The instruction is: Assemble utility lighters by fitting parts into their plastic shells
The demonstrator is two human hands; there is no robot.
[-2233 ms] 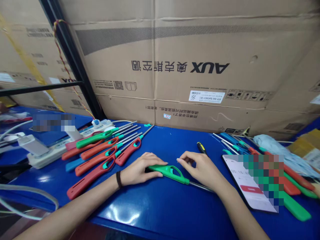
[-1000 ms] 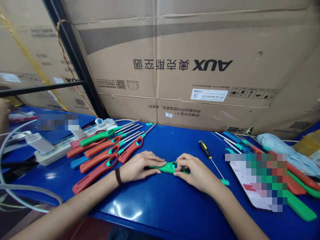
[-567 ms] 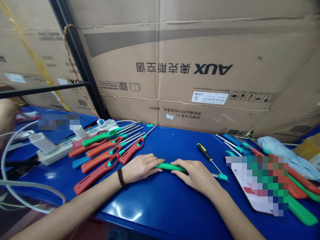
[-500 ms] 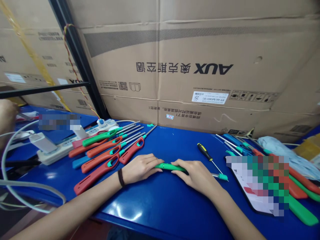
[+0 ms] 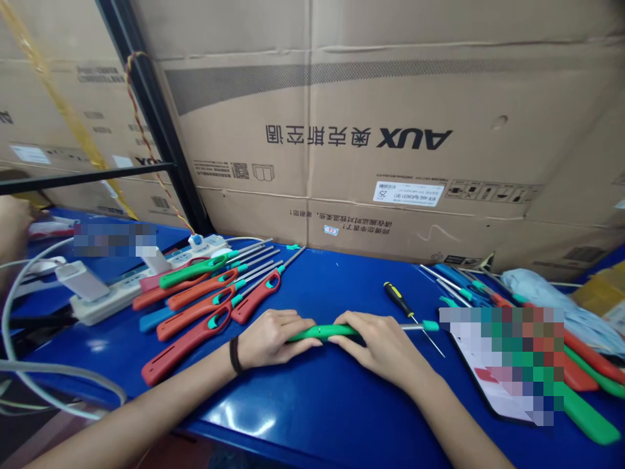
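Note:
Both my hands grip one green long-neck lighter (image 5: 323, 331) just above the blue table. My left hand (image 5: 273, 335), with a dark band on the wrist, is closed around the handle end. Around the other part of the body my right hand (image 5: 374, 332) is closed, its fingers hiding that section. The metal tube points right and ends in a teal cap (image 5: 430, 326). A black and yellow screwdriver (image 5: 398, 298) lies behind my right hand, its shaft passing under the tube. Left of my left hand lies a group of lighters, the nearest a red lighter (image 5: 188, 342).
A white power strip (image 5: 92, 306) with plugs and cables is at the left. On the right lie a phone-like slab (image 5: 493, 384), more lighters (image 5: 593, 407) and a light blue cloth (image 5: 541, 296). Large cardboard boxes (image 5: 342, 85) stand behind. Another person's hand (image 5: 14, 228) shows far left.
The green lighter has turned a little: its capped tip is higher and slightly left, and its handle end is lower. Both hands keep their hold on it.

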